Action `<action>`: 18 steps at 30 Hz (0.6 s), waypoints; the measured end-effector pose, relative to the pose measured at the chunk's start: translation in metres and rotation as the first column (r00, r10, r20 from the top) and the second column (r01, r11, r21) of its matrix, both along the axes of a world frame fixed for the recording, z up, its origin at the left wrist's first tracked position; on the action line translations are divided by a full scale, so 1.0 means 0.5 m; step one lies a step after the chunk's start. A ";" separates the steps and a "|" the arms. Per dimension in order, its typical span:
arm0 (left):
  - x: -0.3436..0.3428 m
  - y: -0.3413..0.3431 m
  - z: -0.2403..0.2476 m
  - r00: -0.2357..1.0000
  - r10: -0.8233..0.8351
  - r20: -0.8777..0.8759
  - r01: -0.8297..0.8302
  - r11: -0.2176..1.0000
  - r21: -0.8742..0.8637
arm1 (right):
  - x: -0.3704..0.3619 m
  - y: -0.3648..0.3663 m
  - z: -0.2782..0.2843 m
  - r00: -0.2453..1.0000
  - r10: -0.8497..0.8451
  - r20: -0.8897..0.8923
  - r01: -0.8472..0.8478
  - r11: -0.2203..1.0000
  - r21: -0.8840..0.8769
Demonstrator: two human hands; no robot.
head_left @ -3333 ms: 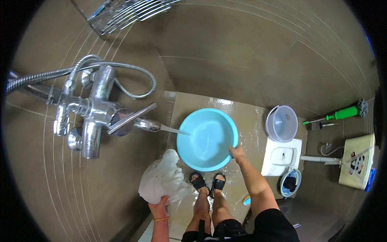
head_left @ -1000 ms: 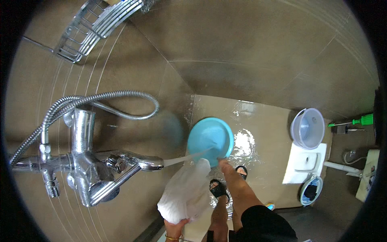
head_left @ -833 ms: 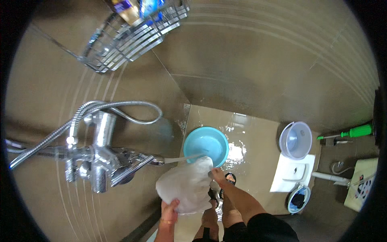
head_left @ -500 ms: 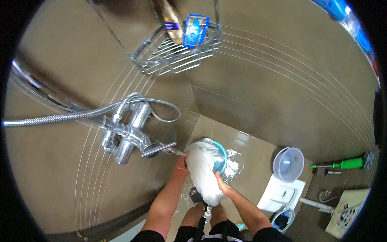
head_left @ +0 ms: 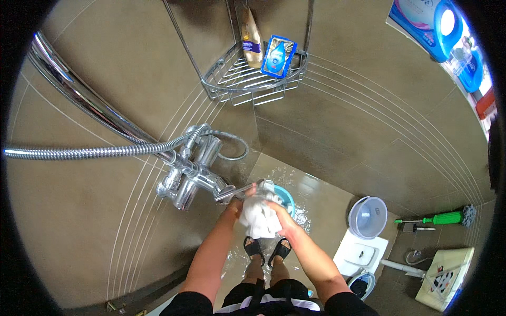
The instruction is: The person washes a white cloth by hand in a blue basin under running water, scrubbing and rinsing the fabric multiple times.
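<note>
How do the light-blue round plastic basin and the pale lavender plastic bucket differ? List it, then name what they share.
Colour: the basin is light blue, the bucket pale lavender.
View: the basin is partly hidden behind the bunched white cloth; the bucket's opening shows whole.
Place: the basin sits nearer the chrome faucet, the bucket beside the white squat toilet.
Both are round-rimmed and open-topped.

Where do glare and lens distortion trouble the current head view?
Head view: glare speckles the wet floor beside the turquoise basin, and highlights streak the chrome shower mixer; head view: the white cloth is bright, its fine folds unclear; head view: the chrome riser pipe bows near the left rim and the corners go black.
</note>
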State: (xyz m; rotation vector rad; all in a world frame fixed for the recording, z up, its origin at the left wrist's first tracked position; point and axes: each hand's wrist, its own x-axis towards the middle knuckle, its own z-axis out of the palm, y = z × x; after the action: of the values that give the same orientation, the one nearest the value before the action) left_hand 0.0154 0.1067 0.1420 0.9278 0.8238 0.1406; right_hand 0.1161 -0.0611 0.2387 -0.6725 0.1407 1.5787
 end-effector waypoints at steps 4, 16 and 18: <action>-0.089 -0.084 0.097 0.994 0.087 0.059 -0.082 0.992 -0.096 | 0.006 0.051 -0.121 0.993 -0.046 -0.113 0.043 0.999 -0.028; -0.114 -0.023 0.032 0.944 0.330 -0.024 -0.331 0.938 -0.102 | -0.084 0.179 -0.127 0.854 0.095 0.511 0.036 0.970 -0.240; -0.149 -0.005 -0.014 0.961 0.277 -0.018 -0.266 0.902 -0.340 | -0.120 0.178 -0.113 0.585 0.056 0.809 0.228 0.946 -0.230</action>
State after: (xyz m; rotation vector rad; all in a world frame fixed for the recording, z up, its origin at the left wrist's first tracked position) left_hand -0.0589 0.1042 0.1349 0.4807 0.9135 0.2462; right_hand 0.0560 0.0278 0.1824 -1.5700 -0.2730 1.0105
